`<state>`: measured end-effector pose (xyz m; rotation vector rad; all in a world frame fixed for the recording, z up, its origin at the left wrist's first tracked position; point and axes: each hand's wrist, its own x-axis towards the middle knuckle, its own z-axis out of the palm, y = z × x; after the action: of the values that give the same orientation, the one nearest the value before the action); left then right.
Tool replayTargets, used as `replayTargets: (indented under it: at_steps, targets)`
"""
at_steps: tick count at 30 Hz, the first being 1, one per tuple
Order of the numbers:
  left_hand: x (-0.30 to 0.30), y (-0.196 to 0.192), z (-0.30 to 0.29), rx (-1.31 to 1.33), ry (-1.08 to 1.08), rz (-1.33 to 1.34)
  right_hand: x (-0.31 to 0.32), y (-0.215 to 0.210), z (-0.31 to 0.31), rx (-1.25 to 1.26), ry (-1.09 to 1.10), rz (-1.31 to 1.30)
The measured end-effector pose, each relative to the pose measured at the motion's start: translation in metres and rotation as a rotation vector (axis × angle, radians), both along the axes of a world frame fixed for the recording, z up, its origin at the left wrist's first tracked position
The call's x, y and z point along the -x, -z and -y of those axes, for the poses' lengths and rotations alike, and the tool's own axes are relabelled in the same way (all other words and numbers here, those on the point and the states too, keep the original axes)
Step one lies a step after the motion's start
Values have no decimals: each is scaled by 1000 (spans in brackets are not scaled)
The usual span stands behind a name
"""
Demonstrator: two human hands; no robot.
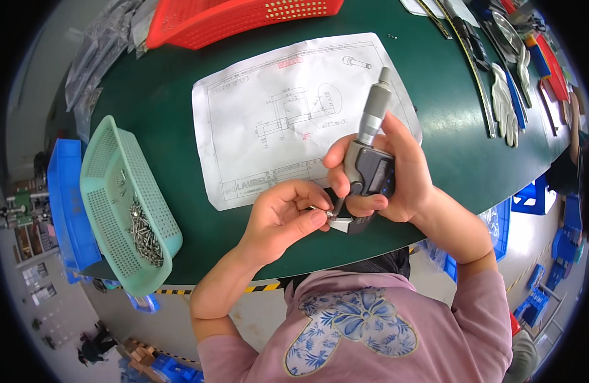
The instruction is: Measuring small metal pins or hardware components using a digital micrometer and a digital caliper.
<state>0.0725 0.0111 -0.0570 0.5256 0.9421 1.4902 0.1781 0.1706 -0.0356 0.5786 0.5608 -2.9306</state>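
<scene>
My right hand (406,169) is wrapped round a digital micrometer (375,105), its grey thimble pointing up and away from me. A small display sits on its dark body. Between the thumb and fingers of my left hand (285,214) is a small metal pin (315,207), held at the micrometer's jaws. My fingers hide most of the pin, and whether the jaws touch it I cannot tell. Under and beyond the hands lies a sheet with a technical drawing (243,159). To the left, a pale green basket (131,150) holds many small metal pins (143,233).
A red basket (230,25) stands at the far edge of the green table (448,83). Blue bins (71,204) sit beside the green basket. White gloves (504,105), rulers and other tools lie at the far right. Clear plastic bags (103,51) are at far left.
</scene>
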Motion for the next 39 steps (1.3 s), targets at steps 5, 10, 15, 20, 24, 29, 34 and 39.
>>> replayTargets:
  at_steps: [5,10,15,20,24,29,34,39]
  targets:
    - [-2,1,-1,-42,-6,-29,-3,4,1,-71,40,-110]
    - [-3,1,0,-61,2,-94,-1,0,-1,-51,-14,-96]
    - [-4,2,-2,-65,7,-125,-4,1,-1,-156,-17,-135]
    - [-2,3,-2,-69,37,-107,-4,2,0,-143,-15,-131]
    - [-3,4,-1,-70,53,-119,-4,1,0,-107,-32,-169]
    - [-4,3,-1,-62,46,-124,-7,8,3,-215,1,-186]
    - [-5,2,0,-69,59,-102,-5,0,3,-133,-36,-123]
    - [-4,1,0,-54,74,-97,-8,4,6,-186,17,-208]
